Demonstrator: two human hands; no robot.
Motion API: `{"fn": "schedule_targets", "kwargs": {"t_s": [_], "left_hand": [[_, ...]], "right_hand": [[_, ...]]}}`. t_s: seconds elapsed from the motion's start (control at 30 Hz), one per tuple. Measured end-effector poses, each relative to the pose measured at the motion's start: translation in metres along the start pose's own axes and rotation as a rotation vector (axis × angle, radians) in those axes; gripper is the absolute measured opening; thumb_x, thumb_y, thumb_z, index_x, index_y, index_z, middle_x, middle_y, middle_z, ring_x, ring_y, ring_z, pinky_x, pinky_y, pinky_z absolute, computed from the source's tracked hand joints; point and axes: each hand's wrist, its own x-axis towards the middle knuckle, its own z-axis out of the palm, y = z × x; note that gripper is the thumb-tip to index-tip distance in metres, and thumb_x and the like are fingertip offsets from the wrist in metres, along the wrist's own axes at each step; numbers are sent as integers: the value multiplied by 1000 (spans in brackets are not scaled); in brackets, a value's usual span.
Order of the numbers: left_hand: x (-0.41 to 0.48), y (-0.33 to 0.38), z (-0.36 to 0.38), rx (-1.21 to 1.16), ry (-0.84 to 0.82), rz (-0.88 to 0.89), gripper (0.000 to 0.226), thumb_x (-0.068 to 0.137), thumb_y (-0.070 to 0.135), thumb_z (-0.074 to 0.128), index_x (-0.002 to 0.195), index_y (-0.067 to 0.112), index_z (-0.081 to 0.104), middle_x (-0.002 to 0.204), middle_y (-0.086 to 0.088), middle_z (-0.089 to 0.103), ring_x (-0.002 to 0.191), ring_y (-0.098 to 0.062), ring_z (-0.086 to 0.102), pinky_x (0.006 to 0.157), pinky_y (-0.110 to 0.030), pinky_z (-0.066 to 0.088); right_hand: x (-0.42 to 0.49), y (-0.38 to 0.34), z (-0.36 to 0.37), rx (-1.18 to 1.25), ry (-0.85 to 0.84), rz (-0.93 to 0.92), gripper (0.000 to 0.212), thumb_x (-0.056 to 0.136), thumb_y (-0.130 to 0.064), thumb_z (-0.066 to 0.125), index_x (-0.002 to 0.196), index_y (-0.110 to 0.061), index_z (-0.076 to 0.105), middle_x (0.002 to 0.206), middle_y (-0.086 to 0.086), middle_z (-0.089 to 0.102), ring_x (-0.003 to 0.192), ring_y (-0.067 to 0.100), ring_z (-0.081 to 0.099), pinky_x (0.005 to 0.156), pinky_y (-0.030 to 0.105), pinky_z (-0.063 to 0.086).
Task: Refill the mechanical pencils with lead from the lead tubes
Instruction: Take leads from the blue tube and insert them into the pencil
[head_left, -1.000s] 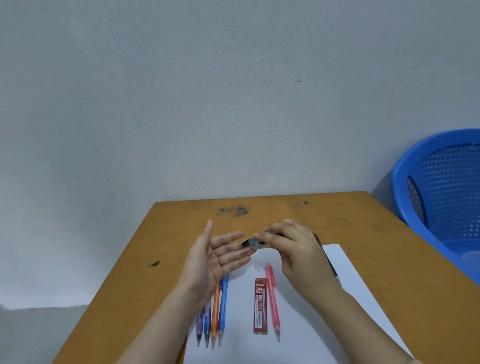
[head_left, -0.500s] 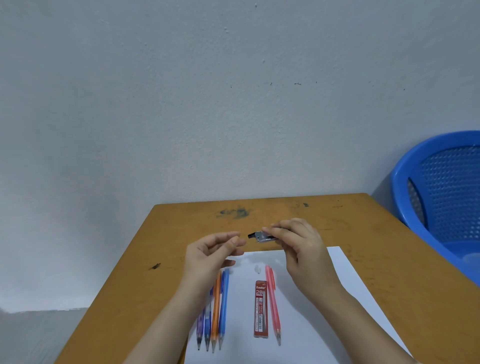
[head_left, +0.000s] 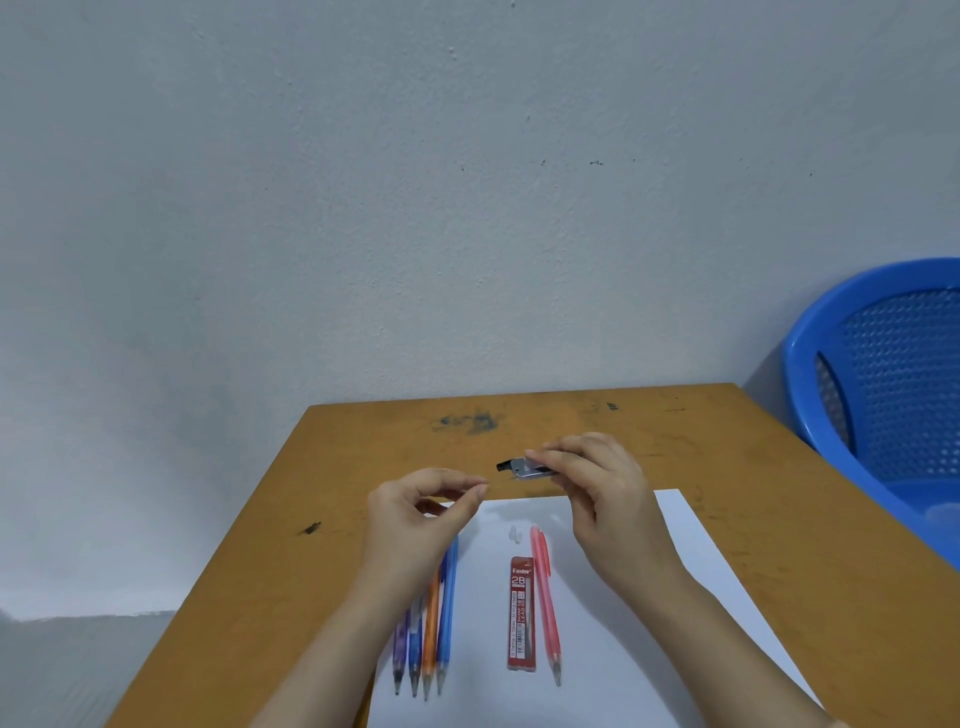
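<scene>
Fingers (head_left: 470, 496) of the left hand (head_left: 421, 519) now press thumb to forefinger in a pinch, where a second ago the palm lay spread under the tube; any lead between them is too fine to see. The right hand (head_left: 602, 488) pinches the grey lead tube (head_left: 527, 467), lid open, above the paper's (head_left: 478, 623) 12 o'clock edge. A lead was probably tipped out for the pink pencil (head_left: 545, 597) at the tube's 6 o'clock.

R hand (head_left: 602, 499) grips grey lead tube (head_left: 524, 467) | L hand (head_left: 415, 519) pinched, tips near tube
</scene>
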Motion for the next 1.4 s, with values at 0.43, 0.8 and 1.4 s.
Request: {"fn": "schedule_targets", "kwargs": {"t_s": [0.43, 0.8, 1.4], "left_hand": [[6, -7, -8, 21, 8, 100, 17, 78, 15, 75, 78, 32, 75, 87, 15, 69, 84, -1, 62, 68, -12, 48], [15, -21, -17, -20, 65, 48, 12, 76, 12, 76, 80, 23, 76, 89, 6, 70, 81, -5, 63, 66, -13, 49], [16, -26, -16, 32, 114, 70, 10, 77, 13, 75, 81, 22, 75, 86, 11, 67, 78, -2, 61, 62, -12, 48]], "right_hand": [[1, 2, 1, -1, 66, 25, 40, 76, 5, 49, 104, -13, 73, 94, -1, 65, 95, 10, 50, 74, 39, 53], [-1, 7, 2, -5, 37, 192, 58, 72, 23, 56, 109, -20, 69, 99, -4, 64, 100, 18, 55, 85, 48, 48], [3, -14, -13, 184, 50, 305, 57, 83, 8, 59, 120, -35, 58, 104, -21, 57, 101, 4, 58, 91, 34, 48]]}}
